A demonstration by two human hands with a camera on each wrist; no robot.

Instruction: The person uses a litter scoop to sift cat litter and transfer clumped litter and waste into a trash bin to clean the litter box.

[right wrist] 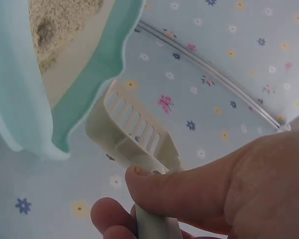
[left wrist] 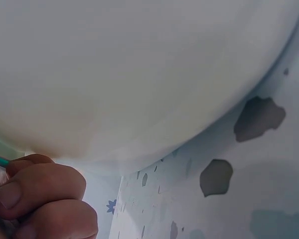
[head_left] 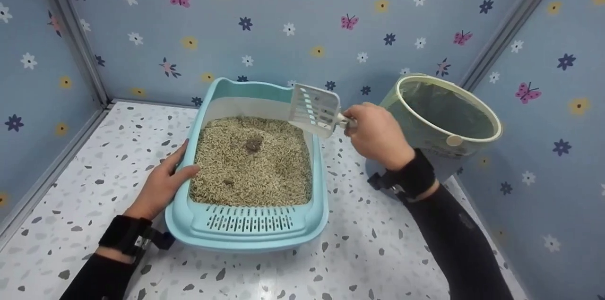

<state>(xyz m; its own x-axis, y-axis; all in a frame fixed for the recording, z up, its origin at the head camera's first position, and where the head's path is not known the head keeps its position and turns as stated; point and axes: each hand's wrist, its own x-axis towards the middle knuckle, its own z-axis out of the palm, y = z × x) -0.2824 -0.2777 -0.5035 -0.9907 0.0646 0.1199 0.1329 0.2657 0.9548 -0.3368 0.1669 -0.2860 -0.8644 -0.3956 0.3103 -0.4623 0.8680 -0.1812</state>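
Observation:
A light-blue litter box (head_left: 246, 241) stands on the speckled surface, filled with tan pellet litter (head_left: 264, 172). A dark clump (head_left: 254, 143) lies near the middle of the litter, with a smaller dark piece (head_left: 229, 181) closer to the front. My left hand (head_left: 163, 182) grips the box's left rim, thumb over the top and fingers along the outside; its curled fingers (left wrist: 55, 186) show in the left wrist view. With my right hand (head_left: 378, 134) I hold a whitish slotted litter scoop (head_left: 314, 110) by its handle, raised over the box's right rear edge. No litter shows in the scoop.
A round bin (head_left: 420, 141) with a cream rim and a greenish liner stands right of the box, just behind my right hand. Blue flower-and-butterfly panels (head_left: 264, 2) enclose the back and both sides, joined by grey metal strips. The speckled surface (head_left: 368, 248) extends in front.

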